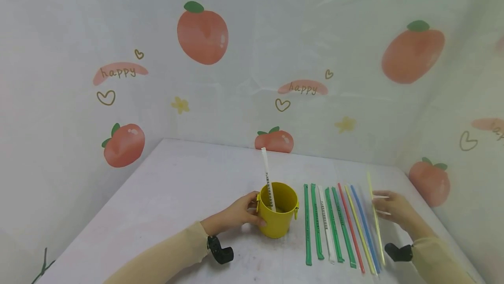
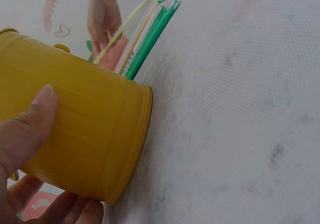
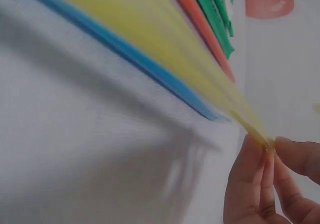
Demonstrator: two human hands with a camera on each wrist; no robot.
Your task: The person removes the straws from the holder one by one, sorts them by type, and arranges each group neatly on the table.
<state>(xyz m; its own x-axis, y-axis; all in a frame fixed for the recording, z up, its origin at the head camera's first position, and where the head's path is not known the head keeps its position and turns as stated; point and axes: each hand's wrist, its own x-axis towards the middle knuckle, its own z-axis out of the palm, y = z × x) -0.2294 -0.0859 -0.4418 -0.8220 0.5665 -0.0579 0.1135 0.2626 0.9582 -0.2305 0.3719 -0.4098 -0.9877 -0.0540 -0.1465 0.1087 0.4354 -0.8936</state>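
My left hand (image 1: 241,212) holds the side of a small yellow bucket (image 1: 276,225). In the left wrist view its thumb (image 2: 37,116) lies along the bucket wall, and several fingers are curled beneath on the other side. One straw in a white printed wrapper (image 1: 265,161) leans upright inside the bucket. At the right end of the row of straws, my right hand (image 1: 393,208) pinches a yellow straw (image 1: 376,222) between thumb and fingertips. The right wrist view shows this yellow straw (image 3: 250,126) blurred, close to the camera, above the blue straw (image 3: 130,59).
Right of the bucket lie several straws side by side: green-wrapped ones (image 1: 308,227), a white-wrapped one (image 1: 326,227), a red one (image 1: 351,227), a yellow one (image 1: 360,229) and a blue one (image 1: 366,227). A printed cloth wall (image 1: 236,113) stands behind the white table (image 1: 189,174).
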